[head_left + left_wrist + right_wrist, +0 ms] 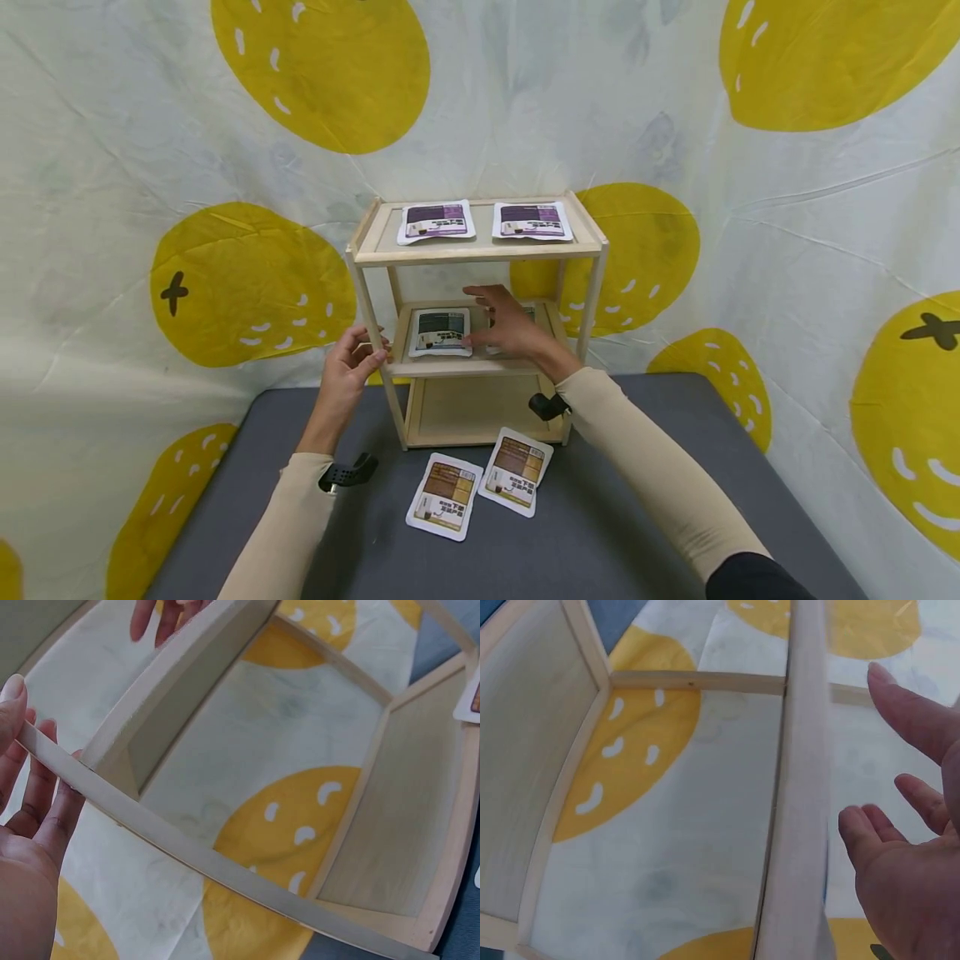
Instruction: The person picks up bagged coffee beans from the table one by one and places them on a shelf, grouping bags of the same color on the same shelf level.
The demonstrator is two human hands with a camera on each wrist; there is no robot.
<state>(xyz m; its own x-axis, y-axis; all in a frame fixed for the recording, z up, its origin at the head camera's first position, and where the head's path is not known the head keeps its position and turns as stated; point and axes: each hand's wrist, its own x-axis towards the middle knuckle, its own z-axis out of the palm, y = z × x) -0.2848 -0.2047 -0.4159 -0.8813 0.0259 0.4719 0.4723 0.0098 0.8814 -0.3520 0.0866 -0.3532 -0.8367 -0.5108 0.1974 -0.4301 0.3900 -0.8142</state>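
- What counts most, I think: where the R hand (510,323) is vs. the R green pack (529,312). The pack sits on the mid shelf (442,368), toward its R edge, partly hid by the hand. From the fingertips it looks to be to the R, under the palm.
- R hand: thumb & fingers spread apart, bent a bit, nothing held. R wrist cam shows the same.
- Thumb tip is at the R edge of the L green pack (440,331). Can't tell if it's touching or just above.
- L green pack lies flat, toward the mid shelf's L edge, close to the front edge.
- Long axis: can't tell for the R green pack b/c the hand covers most of it. The L one looks wider side to side, but the slanted view may squash it.
- L hand (350,360) is at the L front post (363,292), thumb on one side, fingers on the other, curled round it lightly. How tight, can't tell.
- So R hand is nearer to both green packs; L hand is out past the mid shelf's L edge.
- Also: 2 brown packs (446,497) on the table (600,533) in front of the bottom shelf, long sides front to back, far ends leaning R; 2 purple packs (437,223) on the top shelf (480,258), 1 toward each side edge.
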